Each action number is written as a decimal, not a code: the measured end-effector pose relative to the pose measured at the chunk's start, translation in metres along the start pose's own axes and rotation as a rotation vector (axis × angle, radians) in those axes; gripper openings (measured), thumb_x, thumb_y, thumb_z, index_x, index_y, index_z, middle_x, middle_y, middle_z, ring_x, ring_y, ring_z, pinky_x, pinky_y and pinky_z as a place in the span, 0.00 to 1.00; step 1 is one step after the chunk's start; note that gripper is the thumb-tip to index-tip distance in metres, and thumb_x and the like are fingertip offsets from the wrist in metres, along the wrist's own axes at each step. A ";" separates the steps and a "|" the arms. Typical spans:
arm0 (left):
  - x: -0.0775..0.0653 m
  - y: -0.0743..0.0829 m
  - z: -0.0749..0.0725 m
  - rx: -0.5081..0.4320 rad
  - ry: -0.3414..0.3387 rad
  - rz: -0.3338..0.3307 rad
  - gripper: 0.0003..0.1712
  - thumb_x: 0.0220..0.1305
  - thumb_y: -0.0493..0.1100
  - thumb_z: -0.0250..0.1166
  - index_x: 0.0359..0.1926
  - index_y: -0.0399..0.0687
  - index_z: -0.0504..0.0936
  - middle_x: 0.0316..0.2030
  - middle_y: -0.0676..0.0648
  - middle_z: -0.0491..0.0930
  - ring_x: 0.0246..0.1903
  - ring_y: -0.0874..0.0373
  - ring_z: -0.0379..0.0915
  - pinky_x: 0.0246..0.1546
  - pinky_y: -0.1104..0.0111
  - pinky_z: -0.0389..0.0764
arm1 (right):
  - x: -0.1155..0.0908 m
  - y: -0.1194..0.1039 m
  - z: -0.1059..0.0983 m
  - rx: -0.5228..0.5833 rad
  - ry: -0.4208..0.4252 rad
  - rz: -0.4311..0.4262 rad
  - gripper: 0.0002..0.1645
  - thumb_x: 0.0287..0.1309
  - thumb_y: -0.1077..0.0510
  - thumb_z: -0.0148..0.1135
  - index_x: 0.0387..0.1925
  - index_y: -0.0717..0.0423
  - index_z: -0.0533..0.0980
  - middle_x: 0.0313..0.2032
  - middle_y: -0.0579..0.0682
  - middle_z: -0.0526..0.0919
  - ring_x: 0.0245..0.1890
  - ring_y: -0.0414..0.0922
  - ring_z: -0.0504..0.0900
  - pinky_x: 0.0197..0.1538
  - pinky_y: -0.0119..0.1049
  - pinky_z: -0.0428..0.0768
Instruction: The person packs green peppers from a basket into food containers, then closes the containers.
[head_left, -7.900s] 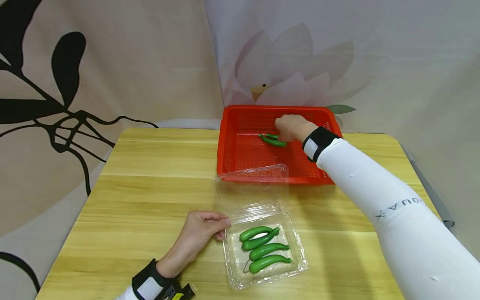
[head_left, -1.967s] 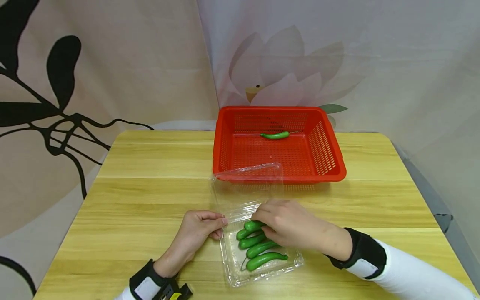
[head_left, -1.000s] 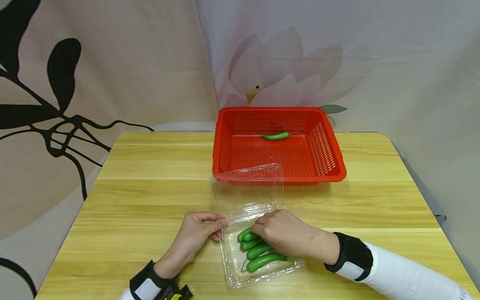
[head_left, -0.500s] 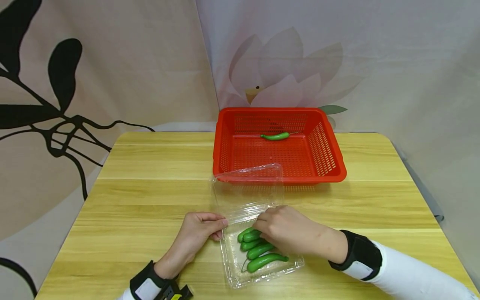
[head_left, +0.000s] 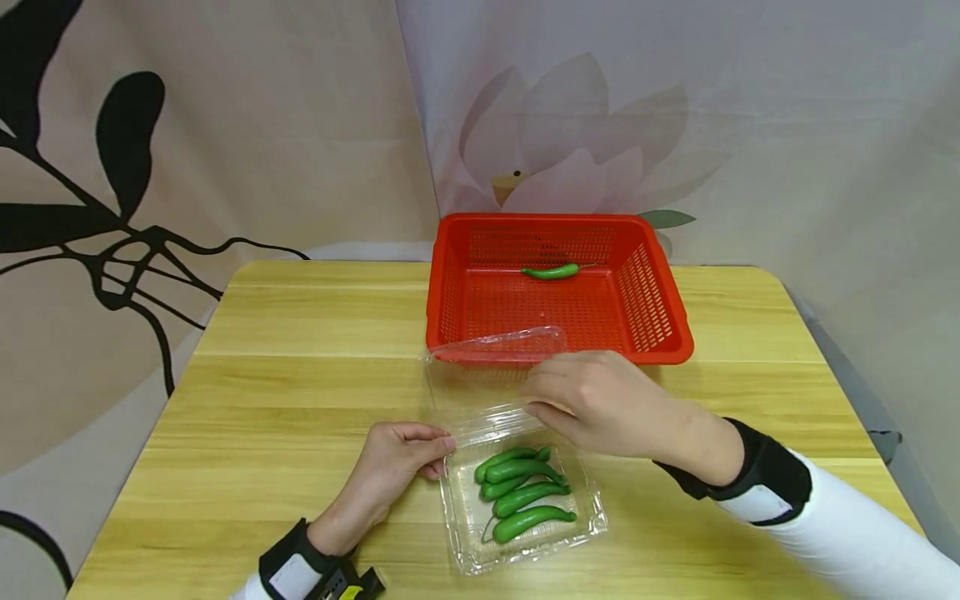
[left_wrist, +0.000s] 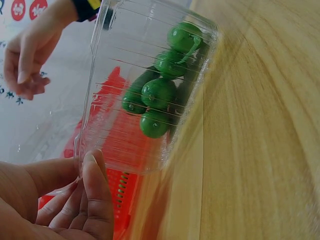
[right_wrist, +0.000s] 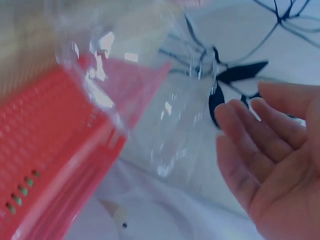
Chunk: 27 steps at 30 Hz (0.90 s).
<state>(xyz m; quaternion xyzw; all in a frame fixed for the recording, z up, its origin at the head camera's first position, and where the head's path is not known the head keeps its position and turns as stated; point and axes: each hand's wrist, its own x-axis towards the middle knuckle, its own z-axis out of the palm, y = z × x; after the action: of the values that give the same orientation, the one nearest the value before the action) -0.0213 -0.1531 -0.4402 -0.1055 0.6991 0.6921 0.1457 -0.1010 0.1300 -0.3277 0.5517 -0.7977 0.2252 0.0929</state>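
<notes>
A clear plastic clamshell box (head_left: 480, 550) lies with its lid raised toward the basket, and several green chili peppers (head_left: 534, 523) rest in its tray. With thumb and fingers my left hand (head_left: 408, 458) pinches the box's left rim near the hinge; the left wrist view shows this pinch close up. Over the hinge and lid hovers my right hand (head_left: 600, 404), holding nothing. In the right wrist view its relaxed fingers (right_wrist: 240, 130) are parted beside the clear lid (right_wrist: 165, 115). One more green chili pepper (head_left: 551, 272) lies in the red basket (head_left: 675, 354).
The perforated red basket stands at the back of the wooden table (head_left: 322, 333), its front edge behind the raised lid. A printed cloth backdrop (head_left: 300, 125) hangs just past the table's far edge.
Since eight seconds ago, one pepper has gone from basket to box. In the last half second my right hand has let go and lifted away toward the basket. My left hand stays put.
</notes>
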 end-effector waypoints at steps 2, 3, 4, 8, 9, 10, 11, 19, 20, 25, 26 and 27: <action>0.000 0.000 0.000 0.000 -0.002 0.007 0.12 0.64 0.32 0.74 0.44 0.25 0.87 0.26 0.39 0.86 0.22 0.60 0.81 0.26 0.71 0.85 | 0.005 0.007 -0.009 0.029 0.031 0.024 0.11 0.57 0.62 0.77 0.43 0.53 0.86 0.39 0.43 0.88 0.39 0.39 0.86 0.42 0.37 0.87; 0.000 0.000 0.000 0.000 -0.004 0.010 0.12 0.64 0.32 0.74 0.44 0.25 0.87 0.26 0.39 0.86 0.22 0.60 0.81 0.26 0.71 0.85 | 0.007 0.011 -0.014 0.043 0.043 0.044 0.11 0.57 0.62 0.78 0.43 0.53 0.86 0.39 0.43 0.89 0.38 0.38 0.86 0.40 0.37 0.87; 0.000 -0.001 0.000 0.002 -0.004 0.013 0.12 0.64 0.32 0.74 0.44 0.25 0.87 0.26 0.39 0.86 0.22 0.60 0.81 0.25 0.71 0.85 | 0.009 0.015 -0.018 0.057 0.053 0.065 0.11 0.58 0.62 0.77 0.42 0.53 0.86 0.39 0.43 0.89 0.38 0.38 0.86 0.39 0.36 0.87; 0.001 -0.002 0.000 -0.005 0.004 0.002 0.10 0.64 0.31 0.74 0.43 0.26 0.88 0.26 0.38 0.86 0.22 0.60 0.80 0.25 0.71 0.85 | 0.018 0.033 -0.034 0.124 0.076 0.187 0.09 0.60 0.64 0.76 0.43 0.54 0.87 0.37 0.41 0.88 0.34 0.35 0.82 0.32 0.33 0.81; 0.001 -0.002 0.000 -0.005 0.006 0.000 0.10 0.64 0.31 0.74 0.43 0.26 0.88 0.26 0.38 0.86 0.22 0.60 0.80 0.25 0.71 0.85 | 0.020 0.037 -0.037 0.135 0.078 0.221 0.09 0.61 0.64 0.75 0.43 0.54 0.87 0.37 0.41 0.88 0.34 0.35 0.81 0.32 0.32 0.80; 0.001 -0.002 0.000 -0.005 0.008 -0.001 0.10 0.63 0.31 0.74 0.43 0.26 0.88 0.26 0.38 0.86 0.22 0.60 0.80 0.25 0.71 0.85 | 0.022 0.043 -0.040 0.144 0.080 0.254 0.08 0.63 0.64 0.74 0.44 0.54 0.87 0.36 0.41 0.87 0.34 0.35 0.80 0.31 0.32 0.78; 0.001 -0.002 -0.001 -0.005 0.008 -0.003 0.10 0.63 0.31 0.74 0.43 0.26 0.88 0.25 0.38 0.85 0.22 0.59 0.80 0.25 0.71 0.85 | 0.025 0.048 -0.043 0.148 0.083 0.290 0.08 0.64 0.63 0.73 0.44 0.54 0.87 0.36 0.42 0.87 0.33 0.36 0.79 0.31 0.32 0.77; 0.002 -0.002 -0.001 0.005 0.008 -0.003 0.10 0.63 0.31 0.74 0.43 0.26 0.88 0.27 0.37 0.86 0.22 0.59 0.81 0.25 0.71 0.85 | 0.048 0.090 -0.057 0.080 0.063 0.497 0.08 0.69 0.59 0.68 0.47 0.55 0.86 0.39 0.47 0.88 0.32 0.43 0.80 0.37 0.40 0.78; 0.002 -0.002 -0.001 0.006 0.007 -0.003 0.10 0.63 0.31 0.74 0.43 0.26 0.88 0.27 0.36 0.86 0.22 0.59 0.81 0.25 0.71 0.85 | 0.051 0.095 -0.058 0.070 0.055 0.507 0.09 0.70 0.58 0.67 0.47 0.56 0.86 0.40 0.48 0.88 0.34 0.44 0.80 0.39 0.41 0.78; 0.002 -0.001 -0.001 0.008 0.006 -0.006 0.10 0.63 0.32 0.74 0.43 0.26 0.88 0.28 0.35 0.86 0.22 0.59 0.81 0.25 0.71 0.85 | 0.067 0.122 -0.061 0.015 0.004 0.515 0.12 0.71 0.57 0.64 0.48 0.61 0.85 0.40 0.53 0.88 0.38 0.50 0.82 0.43 0.46 0.79; 0.002 -0.001 -0.001 0.010 0.006 -0.005 0.10 0.63 0.32 0.74 0.43 0.26 0.88 0.28 0.35 0.86 0.22 0.59 0.81 0.26 0.70 0.86 | 0.070 0.127 -0.061 0.009 -0.006 0.520 0.12 0.71 0.57 0.64 0.49 0.61 0.85 0.40 0.54 0.88 0.38 0.50 0.82 0.44 0.47 0.80; 0.002 -0.001 -0.001 0.010 0.006 -0.005 0.10 0.63 0.32 0.74 0.43 0.26 0.88 0.28 0.35 0.86 0.22 0.59 0.81 0.26 0.70 0.86 | 0.073 0.132 -0.061 0.000 -0.019 0.527 0.13 0.71 0.57 0.63 0.49 0.61 0.85 0.41 0.55 0.88 0.39 0.51 0.83 0.45 0.47 0.80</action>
<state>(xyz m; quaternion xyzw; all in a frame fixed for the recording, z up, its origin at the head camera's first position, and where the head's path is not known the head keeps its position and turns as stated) -0.0231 -0.1544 -0.4422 -0.1084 0.7027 0.6879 0.1457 -0.2562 0.1349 -0.2787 0.3269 -0.9147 0.2363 0.0236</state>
